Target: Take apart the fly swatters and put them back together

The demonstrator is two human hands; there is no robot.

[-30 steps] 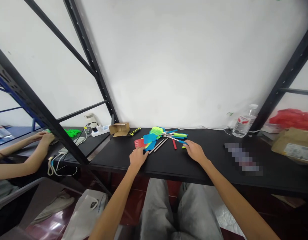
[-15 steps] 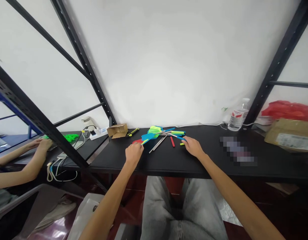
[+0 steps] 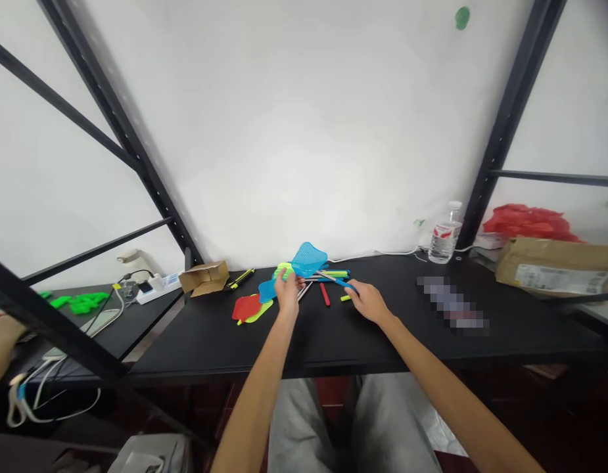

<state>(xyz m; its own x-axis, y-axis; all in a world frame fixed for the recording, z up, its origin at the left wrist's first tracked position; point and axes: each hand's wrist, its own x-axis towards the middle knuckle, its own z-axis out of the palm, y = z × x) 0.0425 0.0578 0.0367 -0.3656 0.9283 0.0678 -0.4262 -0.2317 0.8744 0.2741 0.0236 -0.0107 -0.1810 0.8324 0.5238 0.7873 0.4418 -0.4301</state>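
Note:
My right hand (image 3: 367,301) is closed around the blue handle of a blue fly swatter (image 3: 308,258), whose mesh head is raised over the table to the left. Just below that head, my left hand (image 3: 286,289) has its thumb and fingers apart; whether it touches the mesh I cannot tell. A red swatter head (image 3: 246,308) lies left of my left hand, overlapping a yellow one (image 3: 262,311). Another blue head (image 3: 267,291) is partly hidden by my left hand. Behind are green heads, metal rods and colored handles. A red handle tube (image 3: 325,294) lies between my hands.
A small open cardboard box (image 3: 204,278) and a yellow-black cutter (image 3: 242,279) are at the back left. On the right stand a water bottle (image 3: 445,233) and a larger carton (image 3: 555,268). Black rack posts flank the table (image 3: 210,341). Another person's hand (image 3: 2,328) is far left.
My left hand has moved away from the red and yellow heads toward the middle. The blue swatter's head has been lifted by my right hand. The view has turned right.

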